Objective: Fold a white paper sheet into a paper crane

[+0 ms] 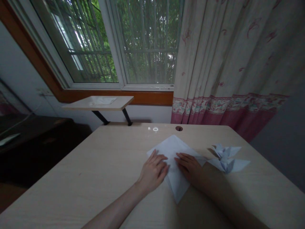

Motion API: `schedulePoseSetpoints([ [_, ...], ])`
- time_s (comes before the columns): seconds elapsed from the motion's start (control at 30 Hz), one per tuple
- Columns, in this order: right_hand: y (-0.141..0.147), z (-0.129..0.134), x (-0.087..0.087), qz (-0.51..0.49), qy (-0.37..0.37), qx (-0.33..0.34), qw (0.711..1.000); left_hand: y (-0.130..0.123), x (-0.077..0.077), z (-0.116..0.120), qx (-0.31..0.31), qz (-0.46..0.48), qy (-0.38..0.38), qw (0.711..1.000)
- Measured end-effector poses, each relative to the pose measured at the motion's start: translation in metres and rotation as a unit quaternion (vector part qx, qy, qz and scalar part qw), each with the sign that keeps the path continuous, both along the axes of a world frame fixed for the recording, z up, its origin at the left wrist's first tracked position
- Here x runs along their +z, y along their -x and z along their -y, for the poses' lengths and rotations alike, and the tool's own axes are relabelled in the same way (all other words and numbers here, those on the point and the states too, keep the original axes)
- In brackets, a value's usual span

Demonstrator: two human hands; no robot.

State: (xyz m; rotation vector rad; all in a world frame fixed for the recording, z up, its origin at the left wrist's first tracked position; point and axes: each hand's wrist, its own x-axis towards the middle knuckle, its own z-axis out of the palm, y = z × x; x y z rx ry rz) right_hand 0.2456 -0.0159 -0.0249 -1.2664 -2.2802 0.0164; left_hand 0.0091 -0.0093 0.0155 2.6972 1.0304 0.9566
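Note:
A sheet of white paper point(175, 146) lies on the desk with one corner toward me and another toward the window. On its left part rests my left hand point(154, 168), fingers outstretched and a little bent. My right hand point(189, 167) lies flatter across the right part, its fingers pointing left. Bare paper shows between the two hands. Just right of the sheet stand two folded paper cranes point(227, 159), close together, one behind the other. Parts of the sheet under both palms are hidden.
The pale wooden desk point(107, 171) has a cable hole point(179, 128) near its back edge. A raised shelf point(119, 103) at the back left carries some white paper point(103, 100). Behind are a barred window point(150, 44) and a patterned curtain point(214, 63). Dark furniture point(35, 143) stands at left.

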Motion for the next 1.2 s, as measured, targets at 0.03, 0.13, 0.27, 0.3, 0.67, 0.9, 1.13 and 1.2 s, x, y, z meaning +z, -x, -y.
schedulePoseSetpoints([
  [0.03, 0.000, -0.001, -0.001, 0.001, 0.003, -0.001, 1.000, -0.001, -0.002, 0.000, 0.009, -0.010, 0.011, 1.000],
  [0.13, 0.001, -0.002, -0.003, 0.001, 0.008, -0.009, 1.000, -0.002, -0.005, 0.001, 0.049, -0.055, 0.054, 0.996],
  [0.27, 0.000, -0.003, -0.006, -0.006, 0.012, -0.004, 1.000, -0.005, -0.004, 0.006, 0.078, -0.121, 0.086, 0.986],
  [0.3, 0.000, -0.003, -0.006, -0.005, 0.014, -0.002, 1.000, -0.006, -0.003, 0.008, 0.079, -0.135, 0.088, 0.984],
  [0.67, 0.007, 0.004, 0.009, 0.029, 0.026, -0.016, 0.999, 0.001, -0.007, 0.001, 0.061, -0.195, 0.113, 0.972],
  [0.9, 0.008, 0.006, 0.010, 0.034, 0.059, -0.020, 0.997, 0.008, -0.012, -0.010, 0.072, -0.157, 0.088, 0.981],
  [1.13, 0.011, 0.013, 0.022, 0.038, 0.148, -0.006, 0.988, 0.020, -0.023, -0.026, 0.107, -0.092, 0.053, 0.989],
  [1.2, 0.013, 0.015, 0.026, 0.040, 0.167, 0.008, 0.985, 0.020, -0.024, -0.026, 0.101, -0.099, 0.041, 0.989],
])
